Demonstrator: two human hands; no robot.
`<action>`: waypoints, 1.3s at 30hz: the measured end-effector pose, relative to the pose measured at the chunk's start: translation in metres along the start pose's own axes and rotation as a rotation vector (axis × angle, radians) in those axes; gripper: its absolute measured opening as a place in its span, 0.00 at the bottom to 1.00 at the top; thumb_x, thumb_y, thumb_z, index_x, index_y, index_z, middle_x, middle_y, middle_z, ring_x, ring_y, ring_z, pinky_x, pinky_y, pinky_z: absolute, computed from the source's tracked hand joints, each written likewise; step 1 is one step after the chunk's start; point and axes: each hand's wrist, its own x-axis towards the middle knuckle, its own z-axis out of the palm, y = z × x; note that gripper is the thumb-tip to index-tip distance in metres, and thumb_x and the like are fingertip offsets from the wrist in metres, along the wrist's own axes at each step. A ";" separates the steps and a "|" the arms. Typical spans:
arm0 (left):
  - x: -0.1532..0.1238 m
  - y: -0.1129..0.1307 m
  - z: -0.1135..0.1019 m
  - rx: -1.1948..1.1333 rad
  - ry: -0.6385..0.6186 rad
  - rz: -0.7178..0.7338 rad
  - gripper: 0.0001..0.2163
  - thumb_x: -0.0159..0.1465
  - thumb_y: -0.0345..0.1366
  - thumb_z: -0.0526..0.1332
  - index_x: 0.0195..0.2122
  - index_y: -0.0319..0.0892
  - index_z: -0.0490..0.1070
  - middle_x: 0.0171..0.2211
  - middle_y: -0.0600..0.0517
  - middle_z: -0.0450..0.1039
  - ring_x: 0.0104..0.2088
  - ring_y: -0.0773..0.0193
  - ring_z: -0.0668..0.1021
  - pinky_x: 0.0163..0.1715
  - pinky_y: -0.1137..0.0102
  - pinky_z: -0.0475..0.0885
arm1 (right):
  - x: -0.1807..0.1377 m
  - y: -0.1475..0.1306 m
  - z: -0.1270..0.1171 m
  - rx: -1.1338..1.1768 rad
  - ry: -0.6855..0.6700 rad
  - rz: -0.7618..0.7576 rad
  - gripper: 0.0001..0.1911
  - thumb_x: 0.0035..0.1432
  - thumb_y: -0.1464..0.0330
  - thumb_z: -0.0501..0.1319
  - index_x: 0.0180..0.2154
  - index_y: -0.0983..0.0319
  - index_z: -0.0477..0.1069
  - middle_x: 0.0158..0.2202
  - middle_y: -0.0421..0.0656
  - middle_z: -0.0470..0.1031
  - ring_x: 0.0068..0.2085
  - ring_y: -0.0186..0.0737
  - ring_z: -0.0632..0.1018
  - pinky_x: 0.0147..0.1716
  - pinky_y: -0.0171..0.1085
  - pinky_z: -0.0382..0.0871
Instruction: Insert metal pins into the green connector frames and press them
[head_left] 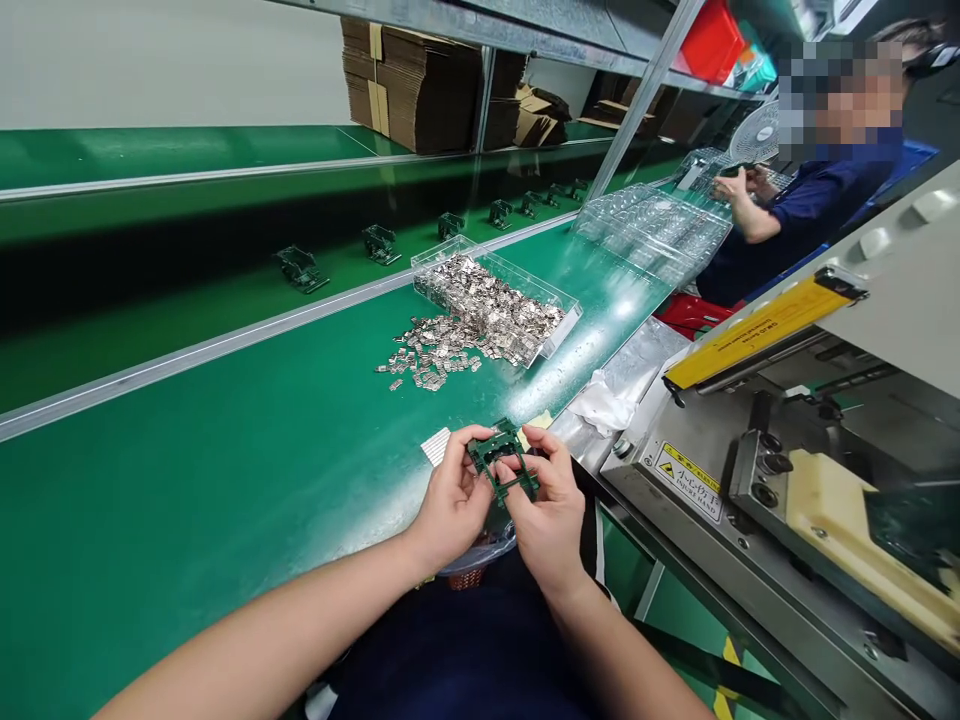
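Near the table's front edge, a dark green plastic frame part is held up between both hands. My left hand is closed on its left side, thumb and fingers pinching it. My right hand grips its right side, with fingertips reaching over the middle of the part. Beyond the hands, many small flat metal pieces lie loose on the green table. More of them fill a clear plastic tray that lies behind. Whether a metal piece sits between my fingers is too small to tell.
Similar green parts stand in a row on the dark belt. At right is a metal machine with a yellow bar. A co-worker sits beyond clear blister trays. Cardboard stacks stand at the back.
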 end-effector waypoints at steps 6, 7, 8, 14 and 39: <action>-0.001 0.002 0.002 0.009 0.002 -0.007 0.12 0.66 0.36 0.57 0.50 0.46 0.60 0.42 0.49 0.70 0.39 0.65 0.75 0.42 0.68 0.73 | -0.001 -0.004 0.004 0.026 0.011 0.087 0.04 0.58 0.67 0.63 0.31 0.59 0.73 0.51 0.49 0.66 0.55 0.49 0.68 0.55 0.48 0.61; -0.002 0.002 0.002 0.007 0.008 -0.005 0.12 0.66 0.37 0.57 0.50 0.46 0.60 0.42 0.48 0.70 0.39 0.65 0.75 0.42 0.67 0.73 | -0.002 -0.004 0.005 0.064 0.009 0.125 0.05 0.58 0.67 0.64 0.30 0.59 0.73 0.52 0.49 0.66 0.55 0.49 0.68 0.54 0.48 0.62; -0.002 0.003 0.002 0.005 0.015 -0.001 0.12 0.65 0.37 0.57 0.50 0.46 0.60 0.42 0.48 0.70 0.39 0.64 0.76 0.42 0.67 0.73 | -0.002 -0.004 0.006 0.117 0.008 0.171 0.05 0.57 0.66 0.64 0.30 0.59 0.72 0.54 0.49 0.65 0.55 0.50 0.68 0.53 0.48 0.64; -0.005 0.004 0.004 -0.006 0.013 0.009 0.13 0.65 0.38 0.58 0.49 0.46 0.61 0.42 0.49 0.69 0.38 0.66 0.75 0.38 0.70 0.73 | -0.009 0.000 0.013 0.497 0.044 0.352 0.09 0.56 0.66 0.66 0.31 0.60 0.66 0.59 0.47 0.62 0.55 0.47 0.69 0.54 0.45 0.65; -0.003 0.023 0.111 0.052 -0.382 -0.247 0.15 0.56 0.38 0.68 0.43 0.45 0.67 0.38 0.52 0.71 0.36 0.65 0.74 0.38 0.71 0.72 | -0.018 0.003 -0.164 0.023 -0.236 -0.148 0.42 0.48 0.62 0.74 0.62 0.51 0.60 0.57 0.46 0.67 0.58 0.54 0.67 0.59 0.50 0.60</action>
